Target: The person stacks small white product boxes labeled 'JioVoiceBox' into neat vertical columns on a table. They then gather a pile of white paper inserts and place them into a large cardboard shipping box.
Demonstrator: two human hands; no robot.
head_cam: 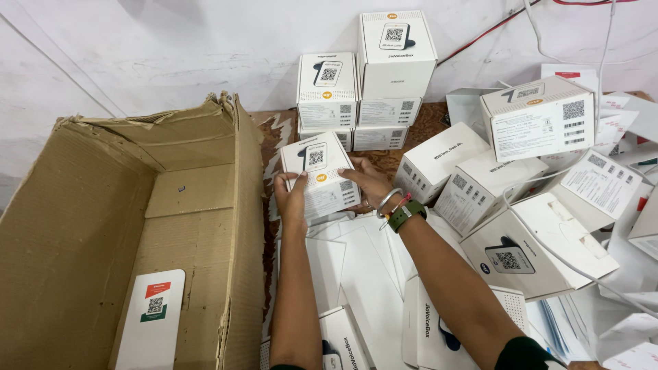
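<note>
Squarely between both hands' fingers (pixel 286 183), clasped left and right: small white box (pixel 320 175) (beside brown carton (pixel 89 226)).

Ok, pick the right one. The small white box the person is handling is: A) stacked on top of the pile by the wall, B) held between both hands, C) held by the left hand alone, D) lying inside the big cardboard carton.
B: the small white box sits between the left hand and the right hand, fingers on both sides, beside the cardboard carton rather than in it.
</note>
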